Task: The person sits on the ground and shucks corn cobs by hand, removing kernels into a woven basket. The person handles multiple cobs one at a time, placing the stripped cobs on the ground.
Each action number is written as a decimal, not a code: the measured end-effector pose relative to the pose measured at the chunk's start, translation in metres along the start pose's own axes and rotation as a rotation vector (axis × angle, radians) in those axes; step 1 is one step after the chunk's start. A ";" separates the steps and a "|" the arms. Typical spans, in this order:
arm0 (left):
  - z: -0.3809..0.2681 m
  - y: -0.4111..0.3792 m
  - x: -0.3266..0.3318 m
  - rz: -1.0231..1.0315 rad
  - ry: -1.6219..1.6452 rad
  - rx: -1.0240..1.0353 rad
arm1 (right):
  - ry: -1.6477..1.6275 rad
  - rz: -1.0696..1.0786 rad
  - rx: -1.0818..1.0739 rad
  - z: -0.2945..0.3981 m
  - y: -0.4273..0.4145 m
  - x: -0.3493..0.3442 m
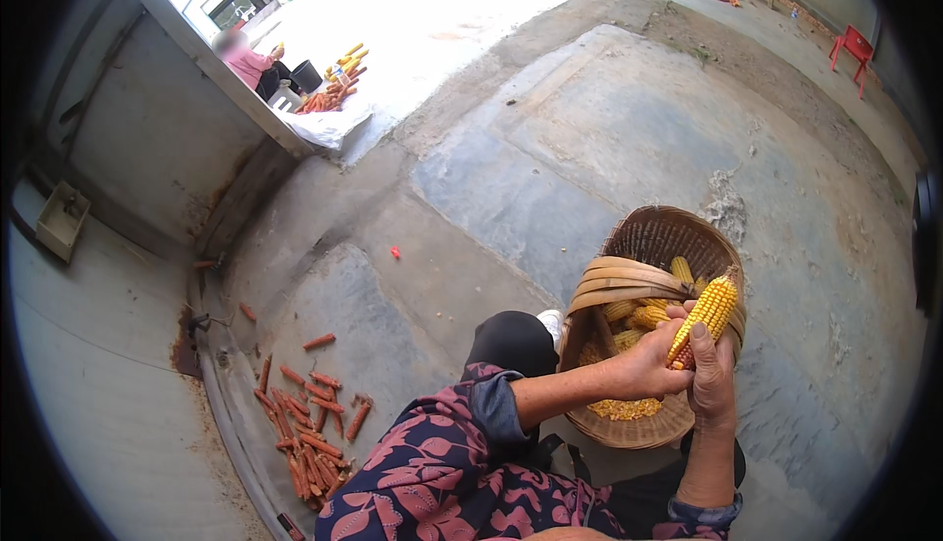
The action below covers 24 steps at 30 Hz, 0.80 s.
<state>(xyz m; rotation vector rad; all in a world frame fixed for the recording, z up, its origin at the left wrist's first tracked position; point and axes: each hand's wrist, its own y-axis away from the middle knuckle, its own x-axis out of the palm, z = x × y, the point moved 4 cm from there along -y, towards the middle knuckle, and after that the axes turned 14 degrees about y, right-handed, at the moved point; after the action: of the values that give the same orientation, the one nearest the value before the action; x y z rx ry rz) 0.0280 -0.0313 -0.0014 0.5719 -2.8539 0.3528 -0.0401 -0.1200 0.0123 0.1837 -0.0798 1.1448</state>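
An ear of yellow corn (707,313) is held above a woven wicker basket (663,228) between both my hands. My right hand (712,375) grips it from the right, thumb lying along the kernels. At the ear's lower end, where some reddish cob shows bare, my left hand (652,364) is closed on it; part of its fingers is hidden. Under the hands, the basket with its wide strap handle (626,276) holds several corn ears (650,316). Loose yellow kernels (626,408) lie at the basket's near end.
Bare reddish corncobs (313,438) are heaped on the concrete floor at the lower left, beside a wall. A person in pink (250,62) sits outside the doorway near a black bucket (306,77), corn and cobs. A red chair (854,51) stands at the far right.
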 end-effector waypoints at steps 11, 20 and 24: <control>-0.006 0.000 0.002 0.070 0.244 -0.209 | 0.081 0.091 -0.087 0.011 0.004 -0.003; 0.003 -0.002 0.002 0.101 0.283 -0.191 | 0.183 0.119 -0.105 0.014 0.003 -0.005; 0.004 -0.001 0.002 0.122 0.310 -0.167 | 0.198 0.117 -0.120 0.018 0.006 0.000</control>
<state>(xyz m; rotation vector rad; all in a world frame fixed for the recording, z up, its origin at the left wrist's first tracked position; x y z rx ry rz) 0.0260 -0.0341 -0.0049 0.2839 -2.5909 0.1989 -0.0451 -0.1206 0.0309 -0.0422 0.0167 1.2655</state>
